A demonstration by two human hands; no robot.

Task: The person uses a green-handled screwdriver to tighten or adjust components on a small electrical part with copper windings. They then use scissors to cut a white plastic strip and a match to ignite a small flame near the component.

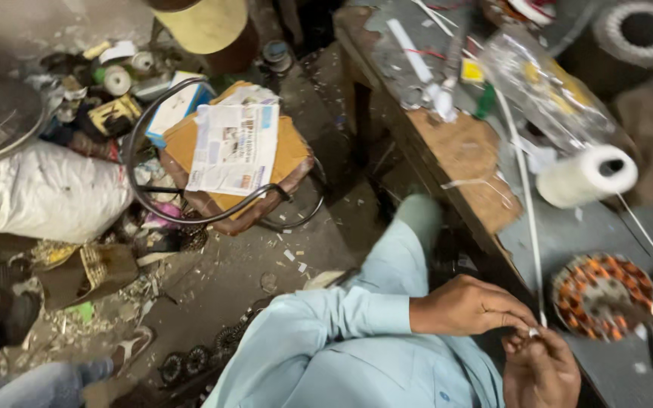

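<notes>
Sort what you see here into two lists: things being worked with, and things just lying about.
In use:
left hand and right hand, pinching a small white piece
thin white tube running up from the fingers
copper-wound stator beside the hands
spool of white thread

Lying about:
newspaper on a stool
white sack
tape rolls

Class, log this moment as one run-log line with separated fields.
left hand: pinching thin white sleeve | right hand: touching its lower end | nearby: round copper-wound stator, white thread spool
</notes>
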